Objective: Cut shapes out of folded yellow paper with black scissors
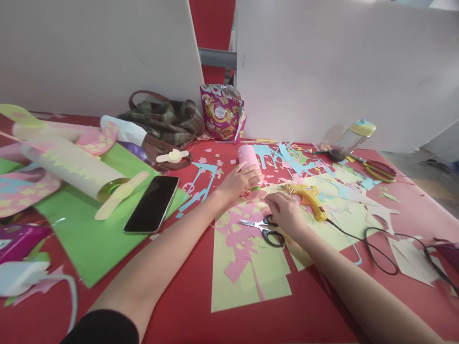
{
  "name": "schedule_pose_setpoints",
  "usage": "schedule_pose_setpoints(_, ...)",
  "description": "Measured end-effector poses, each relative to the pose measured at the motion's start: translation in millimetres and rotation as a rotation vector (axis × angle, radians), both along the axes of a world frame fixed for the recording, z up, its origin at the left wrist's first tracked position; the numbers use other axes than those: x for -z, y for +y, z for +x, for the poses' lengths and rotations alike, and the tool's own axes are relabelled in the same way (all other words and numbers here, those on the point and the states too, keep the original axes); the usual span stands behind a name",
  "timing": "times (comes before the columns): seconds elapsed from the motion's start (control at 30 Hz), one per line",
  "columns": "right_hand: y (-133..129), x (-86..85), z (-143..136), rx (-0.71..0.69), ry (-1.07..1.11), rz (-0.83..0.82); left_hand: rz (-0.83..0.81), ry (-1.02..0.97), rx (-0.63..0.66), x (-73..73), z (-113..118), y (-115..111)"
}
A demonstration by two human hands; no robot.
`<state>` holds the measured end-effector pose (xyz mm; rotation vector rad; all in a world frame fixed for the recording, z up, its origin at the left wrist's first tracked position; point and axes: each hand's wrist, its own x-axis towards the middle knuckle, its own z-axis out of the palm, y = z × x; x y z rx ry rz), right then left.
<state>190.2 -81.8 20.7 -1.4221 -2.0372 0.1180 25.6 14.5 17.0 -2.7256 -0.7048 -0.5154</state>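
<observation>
1. Pointing up and slightly left along its long axis, the pink cylinder (247,154) was near the frame's centre.
2. The left hand (243,179) was clamped on its lower part, partly hiding it; whether the right hand (285,210) pinched anything, I could not tell.
3. Scissors (264,223) lay below, a yellow glue gun (311,197) right, a snack bag (221,114) above.

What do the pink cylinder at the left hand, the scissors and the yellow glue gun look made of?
Pink cylinder: probably paper or card; flat, matt colour, though plastic isn't ruled out.
Scissors: metal blades, silvery shine; handles likely black plastic.
Yellow glue gun: likely moulded plastic, smooth, uniformly coloured body.
</observation>
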Motion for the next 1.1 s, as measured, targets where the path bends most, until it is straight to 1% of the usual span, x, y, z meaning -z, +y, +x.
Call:
schedule_pose_setpoints(0.1, -1.6, 1.2, -0.2, 0.036, 0.025, 0.019, 0.036, -0.046, -0.001, 5.6, 2.0, 2.9)
schedule_pose_setpoints(0.17, -3.2, 1.6, -0.2, 0.053, 0.036, 0.026, 0.043, -0.111, -0.004, 10.5, 0.3, 3.4)
schedule_pose_setpoints(0.27, -5.2, 1.1, -1.3, 0.073, 0.05, 0.031, 0.026, -0.215, -0.007, 17.2, -3.0, 2.8)
schedule_pose_setpoints(0.33, -5.7, 0.2, -3.1, 0.081, 0.059, 0.037, 0.003, -0.248, -0.009, 19.6, -4.1, 1.9)
schedule_pose_setpoints(0.43, -5.7, -1.7, -6.0, 0.081, 0.067, 0.046, -0.033, -0.25, -0.003, 19.4, -4.3, 0.3)
schedule_pose_setpoints(0.6, -6.5, -3.1, -7.9, 0.073, 0.05, 0.054, -0.06, -0.253, 0.031, 15.0, -5.2, -2.2)
schedule_pose_setpoints(0.8, -6.9, -0.5, -8.0, 0.061, 0.037, 0.051, -0.065, -0.263, 0.033, 13.6, -6.7, -3.5)
schedule_pose_setpoints(1.1, -3.2, 2.7, -7.9, 0.093, 0.039, 0.066, -0.068, -0.238, 0.032, 13.8, -6.8, -2.1)
